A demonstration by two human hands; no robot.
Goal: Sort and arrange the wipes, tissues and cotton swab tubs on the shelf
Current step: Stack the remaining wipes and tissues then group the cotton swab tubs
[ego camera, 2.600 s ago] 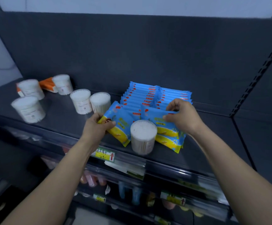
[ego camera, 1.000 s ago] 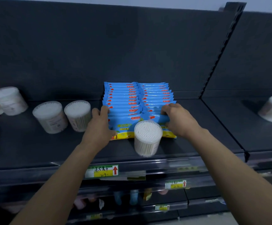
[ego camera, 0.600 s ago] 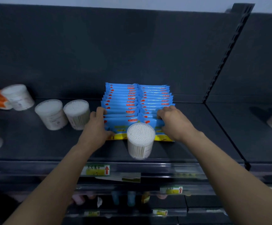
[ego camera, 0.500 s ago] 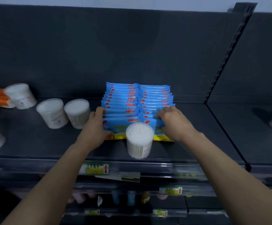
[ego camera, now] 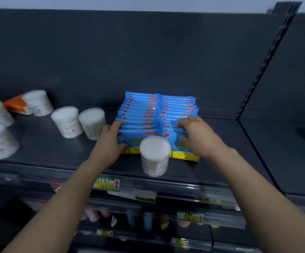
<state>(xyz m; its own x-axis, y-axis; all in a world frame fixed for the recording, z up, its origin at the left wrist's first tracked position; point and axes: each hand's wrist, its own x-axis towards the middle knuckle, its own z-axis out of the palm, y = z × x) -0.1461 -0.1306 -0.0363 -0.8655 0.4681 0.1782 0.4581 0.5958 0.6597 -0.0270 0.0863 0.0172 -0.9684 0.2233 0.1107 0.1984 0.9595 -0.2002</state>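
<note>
Left hand [ego camera: 109,143] grips the left edge of the front blue wipe packs [ego camera: 139,114]; right hand [ego camera: 199,137] curls over the front packs of the right row (two rows, side by side on the shelf [ego camera: 42,147]). One cotton swab tub [ego camera: 155,156] stands just before them, between the hands.

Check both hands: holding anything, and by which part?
The left hand grips the front packs of the left wipe row at their left end; right hand pinches the front packs of the right wipe row by their top edges.
</note>
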